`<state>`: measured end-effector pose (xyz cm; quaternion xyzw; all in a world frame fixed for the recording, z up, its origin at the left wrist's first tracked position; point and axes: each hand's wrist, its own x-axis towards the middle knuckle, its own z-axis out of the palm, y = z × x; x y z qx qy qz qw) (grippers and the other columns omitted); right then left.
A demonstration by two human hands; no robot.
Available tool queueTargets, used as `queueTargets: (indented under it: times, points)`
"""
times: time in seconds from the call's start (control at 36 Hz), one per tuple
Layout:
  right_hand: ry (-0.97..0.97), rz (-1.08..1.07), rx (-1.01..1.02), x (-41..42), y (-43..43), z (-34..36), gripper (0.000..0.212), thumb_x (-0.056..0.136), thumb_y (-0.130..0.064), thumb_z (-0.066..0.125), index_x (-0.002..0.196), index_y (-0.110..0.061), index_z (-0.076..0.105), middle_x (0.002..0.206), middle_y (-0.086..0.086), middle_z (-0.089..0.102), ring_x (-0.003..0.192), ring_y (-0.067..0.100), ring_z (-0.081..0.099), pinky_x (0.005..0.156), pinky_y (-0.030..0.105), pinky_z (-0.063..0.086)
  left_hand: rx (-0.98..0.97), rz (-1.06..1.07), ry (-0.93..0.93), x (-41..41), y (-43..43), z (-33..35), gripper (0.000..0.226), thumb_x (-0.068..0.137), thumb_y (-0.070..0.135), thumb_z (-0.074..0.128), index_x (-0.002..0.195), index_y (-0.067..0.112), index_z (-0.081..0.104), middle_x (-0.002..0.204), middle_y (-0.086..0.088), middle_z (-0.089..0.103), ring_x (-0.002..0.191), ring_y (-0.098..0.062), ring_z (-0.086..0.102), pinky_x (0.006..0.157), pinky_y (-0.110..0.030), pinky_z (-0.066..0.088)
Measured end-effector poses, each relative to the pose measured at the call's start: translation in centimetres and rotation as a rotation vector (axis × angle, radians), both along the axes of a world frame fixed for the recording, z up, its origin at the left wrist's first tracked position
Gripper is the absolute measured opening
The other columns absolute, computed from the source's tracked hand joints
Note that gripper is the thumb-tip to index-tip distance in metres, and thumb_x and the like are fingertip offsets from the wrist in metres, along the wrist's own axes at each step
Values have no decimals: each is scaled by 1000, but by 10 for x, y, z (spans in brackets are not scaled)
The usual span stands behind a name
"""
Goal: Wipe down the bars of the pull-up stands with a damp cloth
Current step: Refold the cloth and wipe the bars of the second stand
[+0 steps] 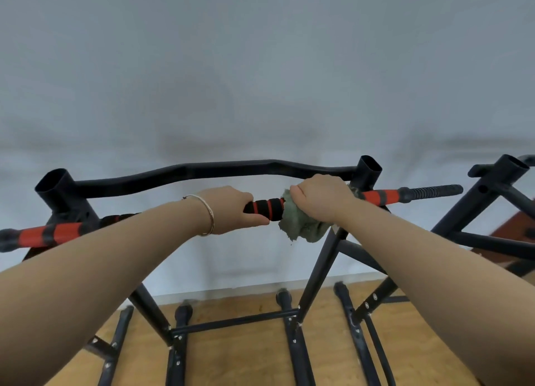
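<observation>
1. At centre right of the frame, the right hand (pixel 318 196) has its fingers curled over a green cloth (pixel 301 229). It clamps the cloth round the red-and-black padded bar (pixel 266 207), and loose folds hang beneath.
2. Just left of the cloth, the left hand (pixel 231 209) grips the same bar with its fingers closed round the foam, apparently steadying it. A bracelet (pixel 210 215) sits on that wrist.
3. The wipe looks to be partway along this bar. No wet sheen shows, so which stretches are done cannot be told. The curved black bar (pixel 202 168) behind probably remains to be wiped.
4. A second stand (pixel 498 177) at the right edge likely awaits its turn.
5. The upright socket post (pixel 369 171) stands just beside the right hand and would interrupt a sweep rightward. Below, the stands' legs crowd the wooden floor (pixel 246 356).
</observation>
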<state>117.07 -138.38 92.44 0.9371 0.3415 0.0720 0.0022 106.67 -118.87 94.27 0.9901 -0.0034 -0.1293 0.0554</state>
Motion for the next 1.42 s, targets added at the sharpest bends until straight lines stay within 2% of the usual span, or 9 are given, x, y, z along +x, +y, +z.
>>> queueTargets:
  times: [0.11,0.28,0.36,0.47,0.75,0.94,1.08,1.22,1.42]
  points:
    - [515,-98,-5,11,8,19,42,99,-36,31,67,-14,46,71,-1,52,66,18,48,63,33,37,299,-86,-276,-9,2,-18,53,89,76,35,95,24,41,74,5,54,59,-15,51,52,-29,38]
    - [-217,-40,22,-18,14,-11,45,101,-30,32,63,-14,51,54,-3,46,47,17,39,49,26,25,208,-62,-158,0,25,-5,61,82,84,33,95,27,50,78,7,61,70,-15,61,61,-31,49]
    - [-328,23,-72,-24,14,-25,32,95,-24,47,65,-14,52,49,-4,40,41,18,36,47,22,20,-104,38,113,12,27,6,58,84,79,36,93,28,61,83,4,72,78,-16,72,70,-34,57]
    - [-284,-5,9,-17,20,-22,50,99,-30,17,61,-15,44,50,-3,35,44,20,35,48,25,19,-197,44,231,25,26,3,54,91,70,39,98,20,60,78,2,73,60,-15,68,75,-38,60]
    - [576,-62,72,7,31,19,40,100,-29,33,63,-15,35,63,0,38,59,19,37,57,32,30,308,-78,-277,-5,16,-20,59,88,79,27,90,22,42,73,7,53,58,-15,50,52,-31,37]
    - [-346,184,263,-12,11,-14,32,76,4,76,80,-11,48,51,3,47,39,25,46,34,34,43,334,-87,-368,-5,24,-24,61,88,79,20,89,21,39,72,8,52,58,-16,50,50,-31,34]
    - [-341,285,347,-10,-11,-30,27,96,-26,47,70,-18,47,59,-3,50,49,20,47,44,20,25,181,-111,-133,7,23,-4,30,105,45,26,110,24,46,77,5,51,77,-21,57,73,-39,53]
    - [-325,244,313,-10,-5,-31,37,99,-41,33,70,-21,46,59,-7,49,50,17,45,45,26,28,-44,16,77,32,9,7,60,102,59,14,89,17,55,81,-6,65,77,-25,61,80,-38,50]
    - [-269,129,134,0,7,-23,49,100,-37,19,66,-17,47,53,-3,48,48,23,48,46,31,36,-210,215,76,46,-10,-6,50,103,38,22,92,4,56,60,-7,65,47,-23,58,58,-28,50]
